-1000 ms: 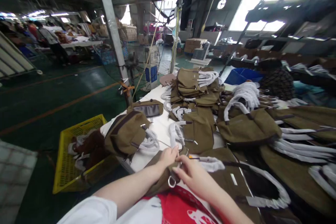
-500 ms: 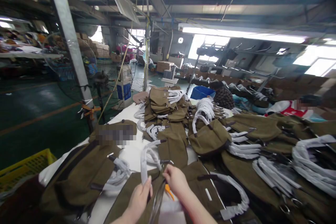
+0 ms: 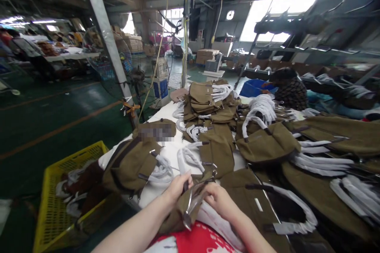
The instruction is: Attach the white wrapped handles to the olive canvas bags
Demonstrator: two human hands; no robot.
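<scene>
Close to my body is an olive-green canvas bag, tilted and bunched up between my two hands. My left hand is closed around the dark end of the bag's handle; that handle's white-wrapped part rises beyond my fingers. On the other side my right hand pinches the bag's upper edge, with its fingertips partly hidden in the folds. A metal zipper with a shiny end hangs along the opening. To the right lies another olive bag with a white-wrapped handle.
Olive bags with wrapped handles cover much of the white table. A yellow crate with brown items stands at the lower left. A metal post rises by the table's left edge. A person in plaid is near a blue bin.
My view has turned left and down, showing more of the yellow crate. The held bag is drawn nearer my body and tilted. The orange object between my hands is out of sight.
</scene>
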